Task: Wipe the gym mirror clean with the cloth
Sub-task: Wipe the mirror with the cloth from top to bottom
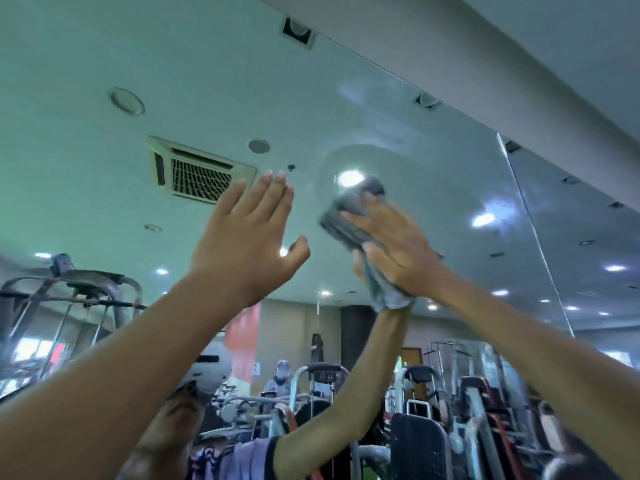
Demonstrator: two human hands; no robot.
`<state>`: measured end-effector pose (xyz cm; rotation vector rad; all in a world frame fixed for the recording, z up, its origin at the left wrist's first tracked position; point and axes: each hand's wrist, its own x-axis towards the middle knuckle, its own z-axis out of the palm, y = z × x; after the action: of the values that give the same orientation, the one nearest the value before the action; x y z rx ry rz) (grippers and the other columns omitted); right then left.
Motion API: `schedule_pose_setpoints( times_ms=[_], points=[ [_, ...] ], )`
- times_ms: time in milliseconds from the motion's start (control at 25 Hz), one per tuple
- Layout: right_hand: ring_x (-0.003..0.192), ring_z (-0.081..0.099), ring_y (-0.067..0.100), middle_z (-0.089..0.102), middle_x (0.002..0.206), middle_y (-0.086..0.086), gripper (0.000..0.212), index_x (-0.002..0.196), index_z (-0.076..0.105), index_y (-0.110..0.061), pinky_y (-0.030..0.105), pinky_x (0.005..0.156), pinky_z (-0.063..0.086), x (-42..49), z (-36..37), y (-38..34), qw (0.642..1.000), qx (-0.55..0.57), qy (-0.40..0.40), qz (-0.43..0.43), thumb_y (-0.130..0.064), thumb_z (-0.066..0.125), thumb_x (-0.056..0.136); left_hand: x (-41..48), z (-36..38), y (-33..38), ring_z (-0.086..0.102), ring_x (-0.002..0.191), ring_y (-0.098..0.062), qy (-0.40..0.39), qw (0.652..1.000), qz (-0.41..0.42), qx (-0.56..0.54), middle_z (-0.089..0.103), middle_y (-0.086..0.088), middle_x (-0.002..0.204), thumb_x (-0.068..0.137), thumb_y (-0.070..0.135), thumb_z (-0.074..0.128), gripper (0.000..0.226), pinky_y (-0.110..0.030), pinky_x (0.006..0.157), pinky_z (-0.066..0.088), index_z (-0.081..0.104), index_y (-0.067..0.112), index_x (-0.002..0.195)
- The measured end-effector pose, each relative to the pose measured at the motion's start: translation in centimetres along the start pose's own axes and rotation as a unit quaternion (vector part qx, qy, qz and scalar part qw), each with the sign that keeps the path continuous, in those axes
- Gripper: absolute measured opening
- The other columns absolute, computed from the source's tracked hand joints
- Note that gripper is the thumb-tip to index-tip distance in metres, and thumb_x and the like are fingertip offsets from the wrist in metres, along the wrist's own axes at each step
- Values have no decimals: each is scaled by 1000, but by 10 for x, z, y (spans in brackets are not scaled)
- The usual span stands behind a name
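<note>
Right hand: spread flat, fingers straight, pressing a folded grey cloth onto the glass.
Left hand: released, fingers straight and together, holding nothing; it may touch the glass, but that is hard to tell.
Cloth: high on the large wall mirror, loose end hanging below the palm.
Glass: hazy wipe arcs above the cloth.
Reflection: square ceiling vent, grey gym machines.
</note>
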<state>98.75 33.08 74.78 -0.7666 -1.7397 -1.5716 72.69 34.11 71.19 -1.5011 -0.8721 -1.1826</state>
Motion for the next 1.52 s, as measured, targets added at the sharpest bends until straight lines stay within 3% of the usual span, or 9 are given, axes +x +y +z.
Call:
schedule_pose_setpoints(
  times_ms=[240,320,440,520,720,960,1200,1440,1520],
  points=[
    [151,15,18,22,163,0,59,155,28,-27,45,122,12,73,2,-6,916,24,60,395,-38,25,97,-20,0,-2,-2,154,-16,2,1000,-7,3,2,-2,167,86,55,0,84,-40,123,-5,6,13,159],
    [151,14,16,22,163,-1,56,154,29,-28,43,122,11,72,6,-39,949,17,64,307,-33,27,98,-19,3,-1,5,154,-18,8,1000,-12,8,9,-4,167,87,54,3,83,-41,122,-2,12,13,159],
    [151,14,13,23,160,-2,54,150,36,-28,40,120,11,-1,7,-42,1000,5,13,-9,-31,35,96,-27,8,6,19,152,-25,25,999,-29,22,24,-11,163,92,53,12,80,-46,121,6,27,8,155],
    [151,15,17,24,160,1,57,151,31,-29,44,122,13,-29,0,-3,999,-24,-24,-38,-31,34,94,-41,12,14,18,152,-31,19,999,-35,27,23,-16,162,93,53,14,79,-53,122,10,26,4,154],
    [151,15,19,22,163,2,57,155,29,-27,49,120,16,23,1,-8,907,18,55,417,-33,28,98,-57,14,29,19,151,-36,16,997,-59,37,22,-20,162,95,51,16,78,-57,121,13,26,1,154],
    [151,10,16,18,161,-3,57,152,25,-30,49,121,10,-71,4,-39,997,-24,-31,-63,-33,33,95,-83,17,44,18,150,-38,20,997,-62,48,23,-21,161,96,51,21,76,-59,120,13,25,2,154],
    [151,15,22,21,163,2,59,154,28,-27,54,120,15,-28,8,-36,937,6,56,344,-36,21,96,-97,15,49,16,151,-36,6,997,-53,60,19,-19,163,97,53,18,75,-58,120,15,24,7,156],
    [151,14,23,20,162,4,53,154,30,-27,53,121,10,-109,4,-39,994,-42,-35,-94,-39,27,102,-104,15,45,15,152,-32,10,997,-55,52,18,-15,164,97,53,24,73,-55,121,14,25,11,156],
    [151,13,22,18,162,1,56,155,18,-35,56,121,12,-116,4,-12,999,-39,-33,-18,-38,27,100,-109,15,45,13,153,-31,7,997,-55,45,15,-13,165,97,52,24,73,-54,122,12,24,12,157]
  ],
)
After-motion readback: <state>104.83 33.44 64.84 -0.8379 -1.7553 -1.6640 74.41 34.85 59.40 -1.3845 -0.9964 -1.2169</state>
